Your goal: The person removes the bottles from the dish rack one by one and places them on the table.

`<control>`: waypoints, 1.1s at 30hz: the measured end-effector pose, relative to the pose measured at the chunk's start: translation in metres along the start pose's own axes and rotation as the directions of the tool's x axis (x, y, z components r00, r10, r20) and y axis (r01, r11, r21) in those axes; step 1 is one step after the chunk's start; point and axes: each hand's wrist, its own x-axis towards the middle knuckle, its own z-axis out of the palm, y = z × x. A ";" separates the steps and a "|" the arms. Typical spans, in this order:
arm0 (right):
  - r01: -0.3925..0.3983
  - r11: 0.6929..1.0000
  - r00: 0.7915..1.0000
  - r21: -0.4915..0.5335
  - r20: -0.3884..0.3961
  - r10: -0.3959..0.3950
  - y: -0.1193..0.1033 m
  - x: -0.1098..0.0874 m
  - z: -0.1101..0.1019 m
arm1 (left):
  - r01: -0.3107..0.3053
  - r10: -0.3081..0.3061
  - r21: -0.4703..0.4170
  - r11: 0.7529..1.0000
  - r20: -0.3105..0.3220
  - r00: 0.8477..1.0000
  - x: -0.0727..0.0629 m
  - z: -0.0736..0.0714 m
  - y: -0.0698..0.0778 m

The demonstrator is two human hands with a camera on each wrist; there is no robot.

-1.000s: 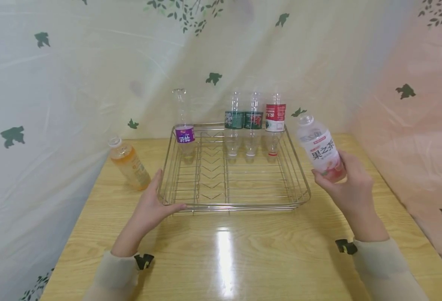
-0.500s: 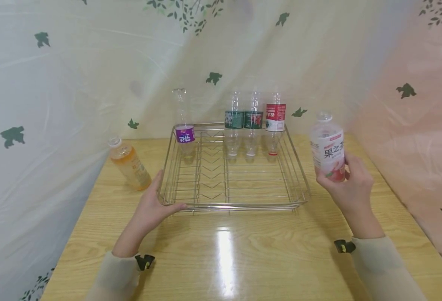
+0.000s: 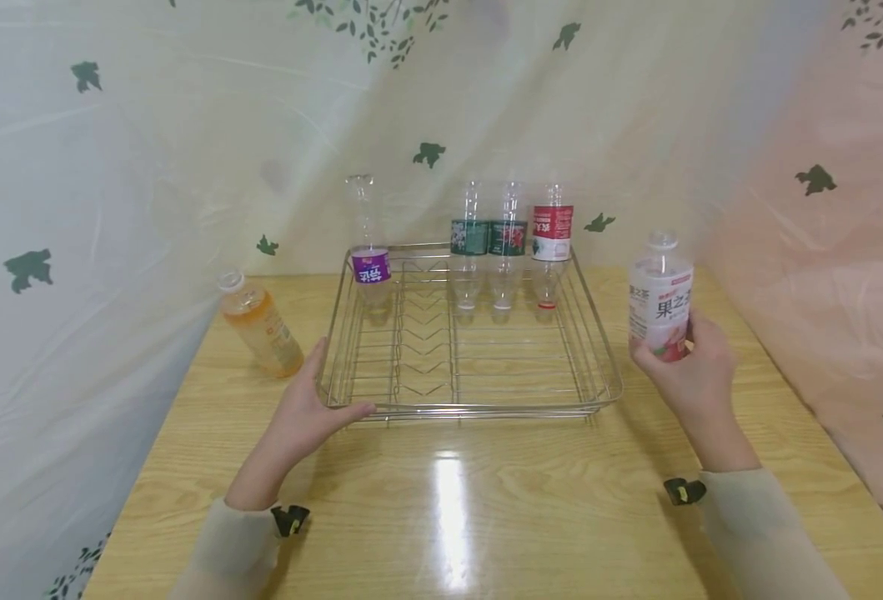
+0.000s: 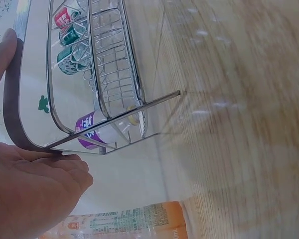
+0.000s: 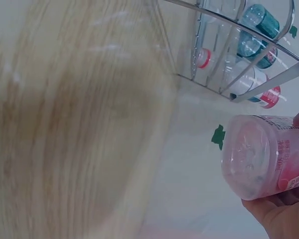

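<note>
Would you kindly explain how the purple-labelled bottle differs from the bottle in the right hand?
The purple-labelled bottle is upside down; the pink-labelled bottle is upright.
The purple-labelled bottle sits in the wire rack; the right hand holds the pink-labelled bottle.
The purple-labelled bottle's label is a short band; the pink-labelled bottle's is much taller.
Both show clear plastic and Chinese lettering.
</note>
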 end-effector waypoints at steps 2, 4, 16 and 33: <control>-0.011 1.000 1.000 -0.007 0.011 0.011 0.002 -0.001 0.001 | 0.002 -0.002 0.002 1.000 0.002 1.000 0.000 0.000 0.000; -0.051 0.999 0.998 -0.011 0.030 0.052 0.003 -0.002 0.001 | 0.004 -0.004 0.005 1.000 0.003 1.000 0.000 0.000 0.000; -0.230 0.971 0.962 -0.069 0.133 0.237 0.010 -0.005 0.005 | 0.026 -0.026 0.004 1.000 0.002 1.000 0.000 0.000 0.002; -0.237 0.970 0.962 -0.051 0.130 0.241 0.019 -0.004 0.014 | 0.035 -0.035 -0.020 0.999 0.001 0.999 0.000 0.000 -0.001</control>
